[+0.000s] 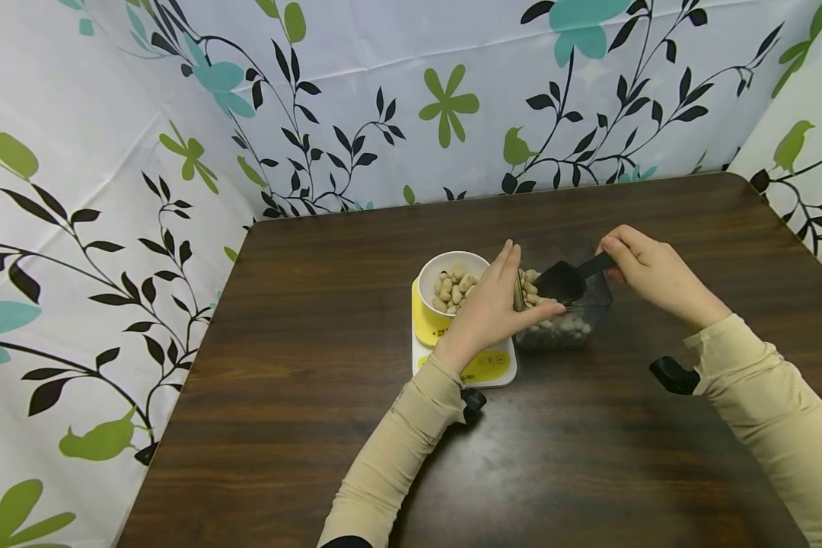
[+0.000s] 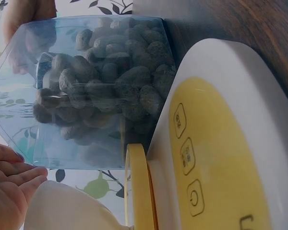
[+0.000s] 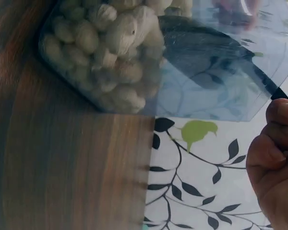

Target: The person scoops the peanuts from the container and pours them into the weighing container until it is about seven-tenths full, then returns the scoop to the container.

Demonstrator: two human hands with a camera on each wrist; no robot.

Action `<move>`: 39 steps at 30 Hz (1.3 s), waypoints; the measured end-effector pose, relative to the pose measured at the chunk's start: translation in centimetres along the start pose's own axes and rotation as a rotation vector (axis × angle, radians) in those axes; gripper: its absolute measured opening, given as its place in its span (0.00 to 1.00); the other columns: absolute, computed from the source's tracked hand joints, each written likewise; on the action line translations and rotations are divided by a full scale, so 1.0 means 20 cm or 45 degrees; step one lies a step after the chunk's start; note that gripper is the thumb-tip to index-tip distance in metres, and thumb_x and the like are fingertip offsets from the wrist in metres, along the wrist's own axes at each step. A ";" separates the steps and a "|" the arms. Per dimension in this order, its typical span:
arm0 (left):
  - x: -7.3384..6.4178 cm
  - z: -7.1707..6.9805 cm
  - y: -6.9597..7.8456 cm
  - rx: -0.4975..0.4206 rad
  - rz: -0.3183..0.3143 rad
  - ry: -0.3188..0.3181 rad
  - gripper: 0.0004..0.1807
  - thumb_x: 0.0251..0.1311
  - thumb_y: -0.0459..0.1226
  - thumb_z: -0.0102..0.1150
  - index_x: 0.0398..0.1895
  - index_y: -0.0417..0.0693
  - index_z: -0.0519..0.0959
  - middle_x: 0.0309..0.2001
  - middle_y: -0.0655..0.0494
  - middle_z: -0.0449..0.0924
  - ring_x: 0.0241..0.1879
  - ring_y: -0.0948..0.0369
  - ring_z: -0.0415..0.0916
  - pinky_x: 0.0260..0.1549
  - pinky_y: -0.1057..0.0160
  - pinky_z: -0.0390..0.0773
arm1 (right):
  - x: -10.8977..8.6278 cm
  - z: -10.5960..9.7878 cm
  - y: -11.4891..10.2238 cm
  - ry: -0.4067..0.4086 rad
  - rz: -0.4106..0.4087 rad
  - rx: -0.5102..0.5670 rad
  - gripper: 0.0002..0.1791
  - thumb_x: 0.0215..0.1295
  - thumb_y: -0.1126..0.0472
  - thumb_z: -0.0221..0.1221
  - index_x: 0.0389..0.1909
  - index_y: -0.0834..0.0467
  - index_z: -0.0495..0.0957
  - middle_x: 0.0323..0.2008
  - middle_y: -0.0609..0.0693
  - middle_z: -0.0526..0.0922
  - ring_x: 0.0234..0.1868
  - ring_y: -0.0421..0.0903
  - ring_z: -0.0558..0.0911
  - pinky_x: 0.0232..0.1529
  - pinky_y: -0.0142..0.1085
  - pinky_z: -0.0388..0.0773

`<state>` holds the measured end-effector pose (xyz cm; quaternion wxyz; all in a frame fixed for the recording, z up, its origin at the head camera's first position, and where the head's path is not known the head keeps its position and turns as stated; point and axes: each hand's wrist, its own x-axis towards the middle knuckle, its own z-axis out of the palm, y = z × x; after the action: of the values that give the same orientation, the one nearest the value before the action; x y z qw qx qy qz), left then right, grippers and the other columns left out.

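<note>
A clear plastic box [image 1: 597, 310] holds unshelled peanuts [image 3: 129, 33]. My right hand [image 1: 657, 278] grips the handle of a black scoop [image 1: 560, 283], whose blade is tilted down inside the box over the peanuts. My left hand [image 1: 489, 308] lies along the box's left side, fingers straight and thumb stretched across its near edge. Just left of that hand, a white bowl [image 1: 445, 261] with peanuts in it stands on a yellow and white kitchen scale [image 1: 489, 369]. The left forearm and hand cover part of the scale.
The dark wooden table [image 1: 301, 320] runs back to a white curtain [image 1: 370, 91] printed with leaves and birds. Black wrist mounts stick out at both cuffs. The box stands right beside the scale.
</note>
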<state>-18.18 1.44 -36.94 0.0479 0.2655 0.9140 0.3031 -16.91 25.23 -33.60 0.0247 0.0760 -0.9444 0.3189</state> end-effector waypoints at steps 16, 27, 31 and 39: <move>0.00 0.00 0.01 -0.001 -0.001 -0.011 0.57 0.51 0.69 0.50 0.74 0.50 0.39 0.75 0.59 0.31 0.75 0.59 0.40 0.71 0.56 0.54 | -0.02 0.02 0.04 -0.041 0.035 0.167 0.20 0.73 0.45 0.36 0.42 0.56 0.69 0.23 0.48 0.69 0.19 0.43 0.64 0.20 0.35 0.61; 0.00 -0.01 0.00 -0.022 -0.009 -0.024 0.56 0.51 0.69 0.49 0.74 0.54 0.35 0.75 0.61 0.29 0.75 0.60 0.38 0.71 0.57 0.52 | -0.08 0.04 0.08 -0.028 -0.285 0.105 0.08 0.73 0.58 0.42 0.43 0.51 0.69 0.25 0.45 0.68 0.17 0.40 0.61 0.19 0.33 0.59; 0.00 -0.02 0.01 -0.020 -0.016 -0.021 0.57 0.51 0.69 0.50 0.74 0.53 0.37 0.75 0.61 0.29 0.75 0.60 0.38 0.71 0.56 0.52 | -0.06 0.03 0.05 -0.058 -0.157 0.145 0.12 0.74 0.52 0.39 0.41 0.52 0.69 0.24 0.48 0.68 0.18 0.42 0.63 0.19 0.35 0.61; 0.00 -0.01 0.02 0.001 -0.014 -0.019 0.57 0.50 0.69 0.50 0.74 0.51 0.38 0.75 0.60 0.30 0.75 0.60 0.39 0.71 0.57 0.52 | -0.04 0.02 0.02 -0.082 0.124 0.258 0.24 0.73 0.42 0.35 0.41 0.58 0.69 0.20 0.48 0.69 0.20 0.44 0.67 0.23 0.34 0.63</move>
<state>-18.04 1.55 -36.58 0.0565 0.2626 0.9152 0.3004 -16.26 25.30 -34.24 -0.0291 0.0423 -0.9102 0.4110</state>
